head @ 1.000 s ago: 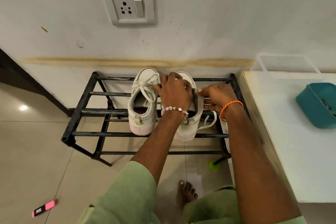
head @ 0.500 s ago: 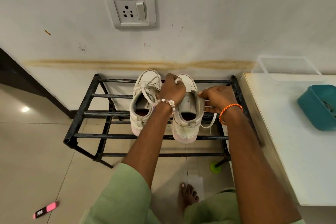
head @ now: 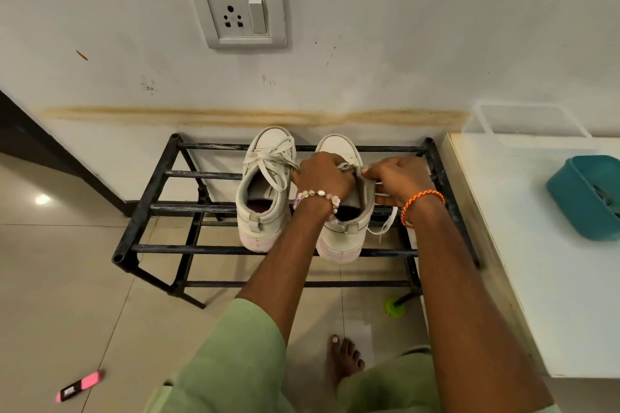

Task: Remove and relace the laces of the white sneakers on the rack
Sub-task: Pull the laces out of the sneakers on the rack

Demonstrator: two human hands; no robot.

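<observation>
Two white sneakers stand side by side on a black metal rack (head: 157, 211), toes toward the wall. The left sneaker (head: 265, 191) is laced and tied in a bow. Over the right sneaker (head: 342, 235), my left hand (head: 323, 174) curls round the tongue and upper edge. My right hand (head: 399, 181) pinches the shoe's right side near the eyelets. A loose white lace (head: 385, 221) hangs off the right sneaker's side over the rack bars. The eyelets under my hands are hidden.
A white table (head: 550, 278) stands right of the rack, carrying a teal basin (head: 587, 198) and a clear plastic box (head: 526, 124). A wall socket (head: 240, 13) sits above. A pink marker (head: 79, 386) lies on the tiled floor, and my bare foot (head: 344, 359) is below the rack.
My left hand moved back and forth over the right sneaker's tongue, and both hands now meet above the tongue. The camera moved closer slightly.
</observation>
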